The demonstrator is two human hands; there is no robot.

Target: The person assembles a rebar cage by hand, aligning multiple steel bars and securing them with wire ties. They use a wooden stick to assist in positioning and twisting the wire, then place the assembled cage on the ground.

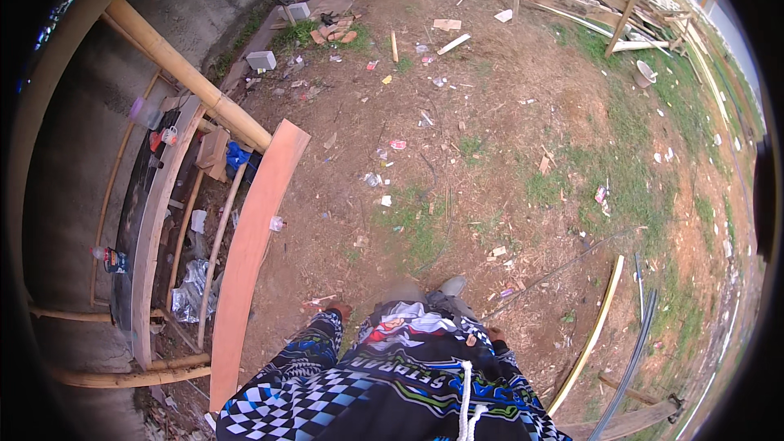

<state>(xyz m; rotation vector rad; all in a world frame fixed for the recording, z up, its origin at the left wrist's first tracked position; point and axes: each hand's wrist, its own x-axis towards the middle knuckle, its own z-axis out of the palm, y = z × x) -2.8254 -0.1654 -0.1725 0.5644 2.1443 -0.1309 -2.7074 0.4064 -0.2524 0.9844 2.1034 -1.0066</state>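
My left hand (340,309) hangs low beside my body, just past the checked sleeve cuff. It is small and foreshortened, so its fingers cannot be made out, and no held object shows. Of my right hand (495,334), only a bit appears beyond the other cuff; its fingers are hidden. Between the arms, the front of my patterned shirt (408,376) and a white drawstring (466,400) cover much of the lower view. A grey shoe (452,285) stands on the dirt. Nearest my left arm is a long reddish-brown board (255,253) on the bamboo frame.
Bamboo poles (188,73) and a timber beam (167,229) form a bench along the grey wall (57,188). Crumpled foil (193,290) lies under it. At right are a pale wood strip (592,335) and dark tubes (629,367). A lumber pile (580,0) fills the far right.
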